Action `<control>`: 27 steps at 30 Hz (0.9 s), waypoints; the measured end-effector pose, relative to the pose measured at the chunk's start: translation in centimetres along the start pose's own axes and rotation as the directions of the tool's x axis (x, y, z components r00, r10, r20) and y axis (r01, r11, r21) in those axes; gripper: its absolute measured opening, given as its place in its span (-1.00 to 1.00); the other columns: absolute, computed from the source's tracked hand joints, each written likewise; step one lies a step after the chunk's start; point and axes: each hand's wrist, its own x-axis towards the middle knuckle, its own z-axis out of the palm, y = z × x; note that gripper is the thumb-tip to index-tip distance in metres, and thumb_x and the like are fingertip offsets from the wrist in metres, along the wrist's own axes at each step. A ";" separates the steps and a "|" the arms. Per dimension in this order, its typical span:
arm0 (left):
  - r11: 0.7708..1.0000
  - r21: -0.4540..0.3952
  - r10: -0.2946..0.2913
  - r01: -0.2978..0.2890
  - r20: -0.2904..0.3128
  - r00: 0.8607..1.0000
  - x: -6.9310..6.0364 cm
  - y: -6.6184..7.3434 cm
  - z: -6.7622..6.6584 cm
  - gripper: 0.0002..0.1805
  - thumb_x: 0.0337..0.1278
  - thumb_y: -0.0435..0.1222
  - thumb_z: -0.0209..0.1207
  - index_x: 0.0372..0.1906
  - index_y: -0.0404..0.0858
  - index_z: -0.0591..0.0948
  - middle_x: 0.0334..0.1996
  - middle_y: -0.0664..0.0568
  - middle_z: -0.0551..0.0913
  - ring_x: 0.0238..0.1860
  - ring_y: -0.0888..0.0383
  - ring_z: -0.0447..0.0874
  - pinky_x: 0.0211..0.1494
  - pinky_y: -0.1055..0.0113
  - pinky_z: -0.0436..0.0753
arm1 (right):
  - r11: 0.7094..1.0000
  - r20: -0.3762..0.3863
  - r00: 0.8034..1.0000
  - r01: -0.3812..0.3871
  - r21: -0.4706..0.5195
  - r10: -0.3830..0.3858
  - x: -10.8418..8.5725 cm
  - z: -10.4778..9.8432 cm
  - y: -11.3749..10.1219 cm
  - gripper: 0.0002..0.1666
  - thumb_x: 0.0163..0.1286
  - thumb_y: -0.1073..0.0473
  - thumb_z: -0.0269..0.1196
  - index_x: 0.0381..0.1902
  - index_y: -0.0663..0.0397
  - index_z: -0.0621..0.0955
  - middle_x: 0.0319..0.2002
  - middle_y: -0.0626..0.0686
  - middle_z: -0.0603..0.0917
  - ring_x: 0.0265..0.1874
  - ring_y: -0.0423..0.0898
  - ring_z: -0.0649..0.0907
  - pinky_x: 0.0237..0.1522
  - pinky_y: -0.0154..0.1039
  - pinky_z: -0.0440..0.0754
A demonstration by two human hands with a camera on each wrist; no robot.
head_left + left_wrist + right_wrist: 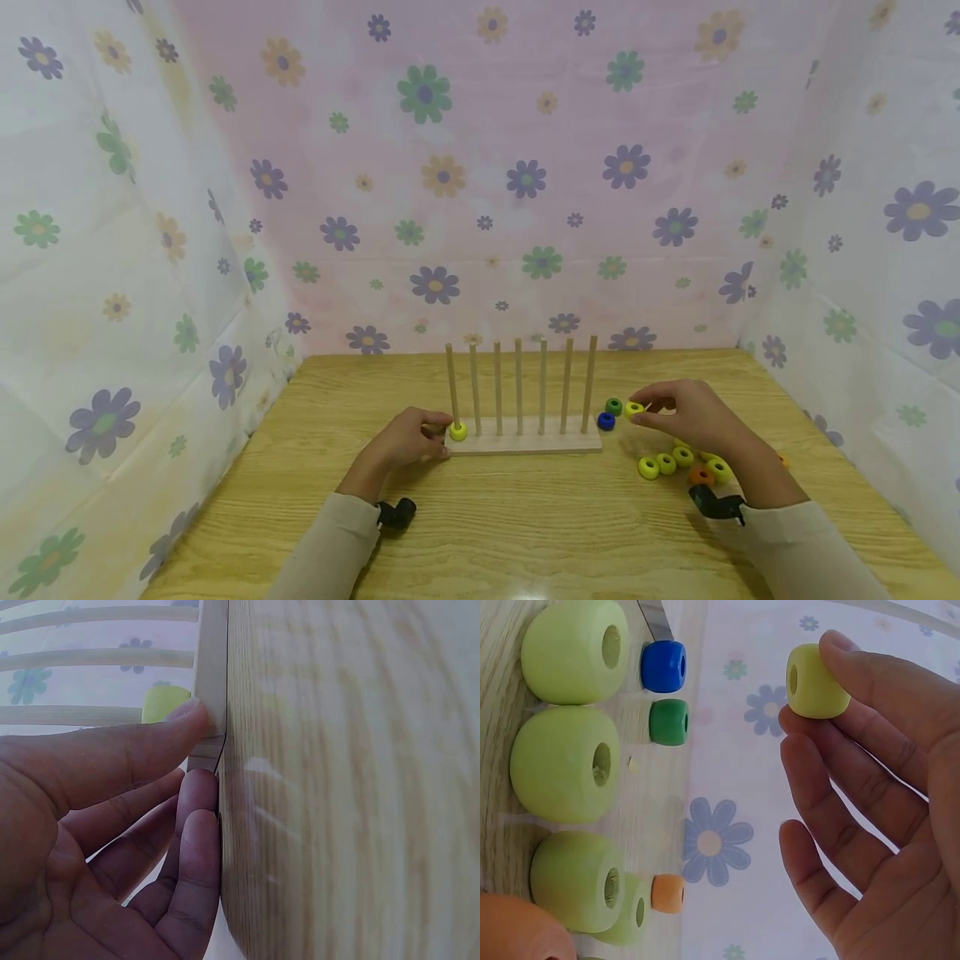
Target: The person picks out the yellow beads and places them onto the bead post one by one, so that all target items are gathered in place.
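A pale wooden peg rack (525, 444) stands on the table, with several upright rods along its base. One yellow bead (458, 432) sits at the foot of the leftmost rod. My left hand (405, 437) grips the left end of the base; the left wrist view shows the thumb (169, 742) on the base beside that bead and fingertips at its end. To the right of the rack, my right hand (693, 417) pinches another yellow bead (817, 682) between thumb and fingers, raised above the table. The bead's hole faces away from the palm.
A blue bead (606, 422) and a green bead (613, 407) lie just off the rack's right end. Several yellow beads (666, 464) and an orange bead (702, 476) lie below the right hand. Flowered cloth (480, 208) surrounds the wooden table (510, 525) at back and sides.
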 end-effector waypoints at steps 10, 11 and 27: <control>1.000 0.006 -0.005 0.005 0.000 1.000 0.0 0.0 0.0 -0.36 0.13 -0.37 0.48 0.36 -0.18 0.62 0.32 -0.11 0.61 0.03 0.08 0.70 0.03 0.17 0.74 | 0.999 -0.030 0.999 0.033 -0.009 -0.033 0.0 0.1 0.0 -0.56 0.38 -0.21 0.40 0.07 -0.12 0.77 -0.06 -0.10 0.80 -0.18 -0.18 0.73 -0.03 0.11 0.74; 1.000 0.007 -0.006 0.006 0.000 1.000 0.0 0.0 0.0 -0.36 0.13 -0.37 0.48 0.36 -0.18 0.62 0.32 -0.11 0.61 0.03 0.08 0.70 0.02 0.17 0.74 | 0.999 -0.032 0.999 0.036 -0.012 -0.036 0.0 0.1 0.0 -0.57 0.38 -0.21 0.39 0.07 -0.14 0.77 -0.06 -0.10 0.80 -0.18 -0.20 0.73 -0.04 0.09 0.74; 1.000 0.014 -0.001 0.001 0.008 1.000 -0.2 0.2 -0.2 -0.35 0.14 -0.37 0.48 0.37 -0.20 0.60 0.32 -0.12 0.61 0.03 0.07 0.70 0.02 0.18 0.74 | 0.996 -0.073 0.994 0.077 -0.038 -0.079 0.1 -0.1 -0.6 -0.58 0.38 -0.21 0.40 0.06 -0.17 0.78 -0.08 -0.14 0.80 -0.22 -0.28 0.73 -0.14 -0.12 0.74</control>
